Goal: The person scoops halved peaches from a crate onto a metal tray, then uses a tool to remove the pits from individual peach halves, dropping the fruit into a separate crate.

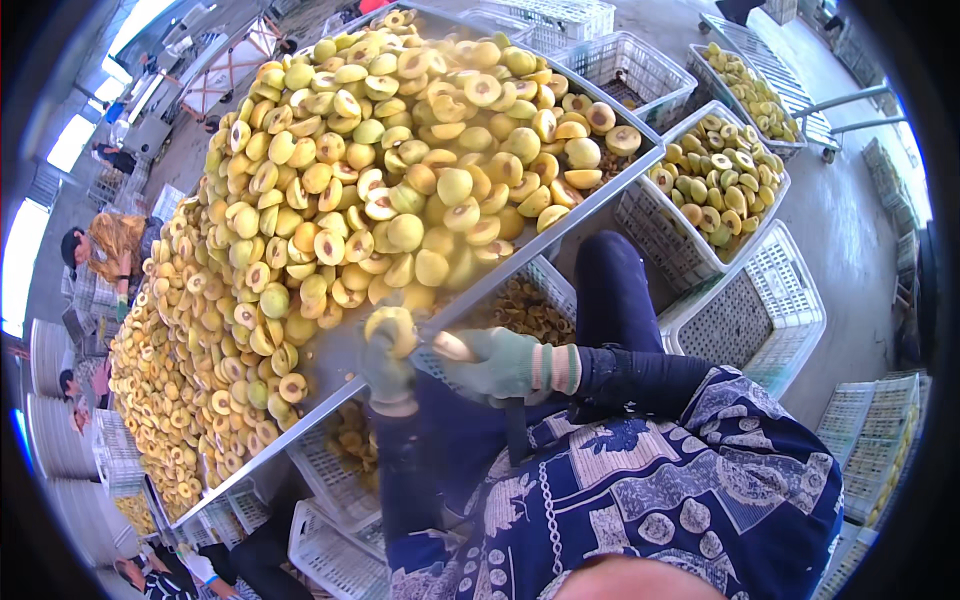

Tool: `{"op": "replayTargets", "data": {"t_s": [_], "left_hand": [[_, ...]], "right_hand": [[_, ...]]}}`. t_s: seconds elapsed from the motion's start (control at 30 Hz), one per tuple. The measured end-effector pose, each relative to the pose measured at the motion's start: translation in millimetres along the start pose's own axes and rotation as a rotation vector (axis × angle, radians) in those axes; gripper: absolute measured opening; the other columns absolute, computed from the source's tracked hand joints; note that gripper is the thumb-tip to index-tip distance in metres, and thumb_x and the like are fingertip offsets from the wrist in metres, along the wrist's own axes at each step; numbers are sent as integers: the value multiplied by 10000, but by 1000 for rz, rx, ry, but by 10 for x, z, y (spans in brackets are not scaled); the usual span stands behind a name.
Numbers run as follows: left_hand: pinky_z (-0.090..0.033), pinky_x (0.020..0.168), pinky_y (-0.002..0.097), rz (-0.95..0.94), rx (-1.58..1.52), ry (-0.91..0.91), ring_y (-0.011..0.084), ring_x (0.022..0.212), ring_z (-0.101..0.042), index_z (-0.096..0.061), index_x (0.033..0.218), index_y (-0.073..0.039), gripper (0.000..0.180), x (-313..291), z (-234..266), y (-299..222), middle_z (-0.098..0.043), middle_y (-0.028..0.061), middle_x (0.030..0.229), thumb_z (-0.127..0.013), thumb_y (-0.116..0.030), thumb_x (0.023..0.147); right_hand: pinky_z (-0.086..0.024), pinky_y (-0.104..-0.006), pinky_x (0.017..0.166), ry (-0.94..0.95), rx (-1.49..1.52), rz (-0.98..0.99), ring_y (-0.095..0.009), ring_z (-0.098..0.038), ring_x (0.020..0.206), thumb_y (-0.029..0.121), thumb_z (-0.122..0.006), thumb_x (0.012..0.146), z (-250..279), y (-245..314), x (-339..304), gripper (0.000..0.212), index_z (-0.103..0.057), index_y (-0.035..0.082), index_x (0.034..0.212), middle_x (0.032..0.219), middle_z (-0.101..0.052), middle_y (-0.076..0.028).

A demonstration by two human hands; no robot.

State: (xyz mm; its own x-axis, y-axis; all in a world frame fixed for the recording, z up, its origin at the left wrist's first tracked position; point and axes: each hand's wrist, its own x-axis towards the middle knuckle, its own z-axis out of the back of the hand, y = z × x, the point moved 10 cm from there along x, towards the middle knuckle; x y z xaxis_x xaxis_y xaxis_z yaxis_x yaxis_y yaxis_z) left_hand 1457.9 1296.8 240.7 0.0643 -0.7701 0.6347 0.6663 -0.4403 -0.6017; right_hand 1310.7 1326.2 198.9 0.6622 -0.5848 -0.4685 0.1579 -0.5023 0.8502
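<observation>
A big heap of halved yellow peaches (340,200) covers the metal-edged table (545,240) in front of me. My left hand (388,365), in a pale green knit glove, is closed around a yellow peach half (391,328) just over the table's near edge. Close beside it on the right, my right hand (495,362), gloved the same way, is curled shut with its thumb side toward the fruit. What it grips is mostly hidden; a small greyish tip seems to show between the hands, too blurred to name.
White plastic crates of peach halves (715,185) stand to the right, with an unfilled white crate (750,310) nearer me. Below the table edge, a crate holds brownish scraps (530,312). Other people (105,250) sit along the table's left side.
</observation>
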Motion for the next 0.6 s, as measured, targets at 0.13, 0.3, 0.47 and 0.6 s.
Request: {"op": "replayTargets", "data": {"t_s": [0.13, 0.3, 0.47, 0.6], "left_hand": [[-513, 781, 374, 531, -1077, -101, 268, 887, -601, -477, 1259, -35, 434, -49, -444, -389, -588, 156, 1023, -456, -336, 947], [-494, 809, 384, 679, -1073, -76, 259, 887, -600, -388, 1357, -54, 629, -153, -672, -613, -581, 184, 1107, -369, -522, 937], [-524, 719, 370, 688, -911, -94, 260, 782, -619, -461, 1275, -13, 608, -231, -655, -561, -605, 195, 1033, -414, -511, 929], [-534, 666, 361, 733, -907, -81, 256, 712, -624, -491, 1232, 5, 520, -311, -656, -519, -617, 197, 1002, -429, -425, 946]], "right_hand": [[-490, -324, 558, -111, -192, 220, -186, -612, 605, 262, -547, 884, 144, 171, -102, 210, -551, 94, 1010, 719, -607, -61], [-487, -350, 699, -217, -426, 208, -263, -647, 787, 274, -558, 878, 356, 170, -297, 240, -559, 72, 1008, 834, -642, -107], [-461, -316, 782, -70, -557, 164, -210, -603, 846, 286, -493, 917, 304, -159, -148, 224, -571, 103, 1019, 923, -621, -60], [-430, -274, 867, 79, -717, 139, -161, -556, 904, 302, -420, 956, 244, -292, -163, 238, -589, 159, 1043, 964, -590, -8]]}}
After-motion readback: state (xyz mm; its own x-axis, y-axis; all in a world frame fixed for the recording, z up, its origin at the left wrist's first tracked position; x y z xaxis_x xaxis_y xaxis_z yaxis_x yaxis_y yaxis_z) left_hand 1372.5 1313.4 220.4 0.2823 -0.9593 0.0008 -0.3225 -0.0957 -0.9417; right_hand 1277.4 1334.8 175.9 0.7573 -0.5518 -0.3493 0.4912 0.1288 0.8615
